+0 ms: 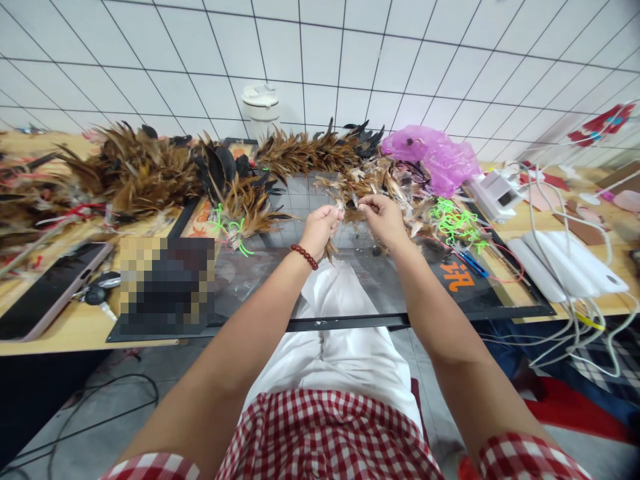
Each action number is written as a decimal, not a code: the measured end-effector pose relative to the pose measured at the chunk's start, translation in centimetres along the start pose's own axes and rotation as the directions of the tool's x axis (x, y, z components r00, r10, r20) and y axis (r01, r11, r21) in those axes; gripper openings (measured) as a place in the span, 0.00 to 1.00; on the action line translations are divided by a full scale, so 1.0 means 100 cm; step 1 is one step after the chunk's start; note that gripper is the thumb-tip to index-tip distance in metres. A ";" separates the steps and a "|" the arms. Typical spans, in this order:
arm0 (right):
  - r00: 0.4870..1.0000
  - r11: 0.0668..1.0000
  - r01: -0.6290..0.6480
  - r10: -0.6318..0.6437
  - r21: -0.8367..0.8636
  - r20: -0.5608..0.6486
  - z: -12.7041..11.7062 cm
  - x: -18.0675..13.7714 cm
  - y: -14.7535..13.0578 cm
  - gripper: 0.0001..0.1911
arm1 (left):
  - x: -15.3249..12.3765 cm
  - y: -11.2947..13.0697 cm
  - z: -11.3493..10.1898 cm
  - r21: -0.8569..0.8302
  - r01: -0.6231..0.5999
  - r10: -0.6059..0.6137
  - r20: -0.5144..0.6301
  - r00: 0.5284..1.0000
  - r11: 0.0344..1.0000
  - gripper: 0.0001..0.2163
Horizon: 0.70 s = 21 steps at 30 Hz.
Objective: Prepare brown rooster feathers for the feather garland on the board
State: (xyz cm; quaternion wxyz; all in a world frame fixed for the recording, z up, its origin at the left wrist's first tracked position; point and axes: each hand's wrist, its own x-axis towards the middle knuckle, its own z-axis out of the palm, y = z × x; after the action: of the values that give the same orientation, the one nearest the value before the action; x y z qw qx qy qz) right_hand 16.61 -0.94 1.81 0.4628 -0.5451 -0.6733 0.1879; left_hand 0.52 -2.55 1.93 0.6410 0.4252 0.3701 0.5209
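My left hand (pixel 321 225), with a beaded bracelet (pixel 305 257) at the wrist, is closed around a small bunch of brown feathers (pixel 331 251). Their pale ends show above the fingers. Just to the right, my right hand (pixel 384 219) pinches what looks like a small feather (pixel 355 199) between thumb and forefinger; most of it is hidden. Behind both hands lies a loose heap of brown and whitish feathers (pixel 380 179). A tied feather bundle (pixel 240 203) with green strings rests to the left on the dark glossy board (pixel 255 277).
A long row of feather bundles (pixel 310 152) lies along the back, beside a lidded white cup (pixel 261 110). Green strings (pixel 454 223), a pink plastic bag (pixel 433 157) and a blue-handled tool (pixel 473 264) are at right, near white cables (pixel 570 320). A phone (pixel 53 287) and keys (pixel 97 293) lie left.
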 end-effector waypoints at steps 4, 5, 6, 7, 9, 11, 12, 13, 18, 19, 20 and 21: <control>0.997 0.874 0.068 -0.039 -0.481 0.070 -0.005 -0.005 0.002 0.10 | 0.003 0.002 -0.004 -0.077 -0.008 0.001 -0.084 0.996 0.997 0.10; 0.994 0.831 0.091 -0.046 -0.549 0.095 -0.005 -0.006 0.001 0.13 | 0.004 0.002 -0.005 -0.086 -0.001 -0.007 -0.093 0.996 0.996 0.10; 0.991 0.784 0.114 -0.052 -0.610 0.120 -0.004 -0.008 0.001 0.15 | 0.004 0.003 -0.005 -0.093 0.008 -0.018 -0.100 0.995 0.996 0.11; 0.988 0.737 0.134 -0.051 -0.663 0.143 -0.003 -0.009 0.001 0.16 | 0.004 0.003 -0.006 -0.098 0.018 -0.028 -0.104 0.994 0.995 0.11; 0.985 0.659 0.147 -0.034 -0.737 0.166 -0.002 -0.010 0.001 0.15 | 0.004 0.003 -0.006 -0.107 0.026 -0.037 -0.105 0.994 0.994 0.11; 0.984 0.626 0.164 -0.054 -0.762 0.167 -0.004 -0.010 0.000 0.13 | 0.005 0.002 -0.006 -0.103 0.010 -0.021 -0.109 0.994 0.995 0.11; 0.981 0.623 0.190 -0.093 -0.759 0.169 -0.006 -0.010 -0.001 0.13 | 0.005 0.002 -0.006 -0.092 -0.010 0.000 -0.115 0.993 0.996 0.11; 0.974 0.622 0.227 -0.148 -0.749 0.172 -0.008 -0.009 -0.003 0.13 | 0.005 0.001 -0.005 -0.073 -0.035 0.026 -0.122 0.992 0.997 0.11; 0.873 0.600 0.472 -0.419 -0.646 0.249 -0.011 -0.011 -0.019 0.14 | 0.003 -0.003 -0.001 0.102 -0.061 0.065 -0.035 0.997 0.993 0.09; 0.863 0.603 0.489 -0.439 -0.630 0.251 -0.010 -0.012 -0.021 0.14 | 0.003 -0.004 -0.001 0.123 -0.054 0.056 -0.010 0.998 0.991 0.09; 0.866 0.616 0.482 -0.441 -0.623 0.234 -0.009 -0.013 -0.022 0.13 | 0.003 -0.004 -0.001 0.132 -0.056 0.056 0.001 0.998 0.990 0.09; 0.883 0.638 0.449 -0.426 -0.626 0.199 -0.008 -0.013 -0.021 0.13 | 0.003 -0.005 -0.001 0.131 -0.067 0.068 -0.001 0.998 0.989 0.09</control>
State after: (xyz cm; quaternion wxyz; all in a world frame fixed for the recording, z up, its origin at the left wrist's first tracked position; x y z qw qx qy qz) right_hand 16.04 -3.00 3.30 0.2624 -0.4896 -0.8143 -0.1686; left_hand 0.66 -2.26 1.43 0.5926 0.4770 0.3907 0.5183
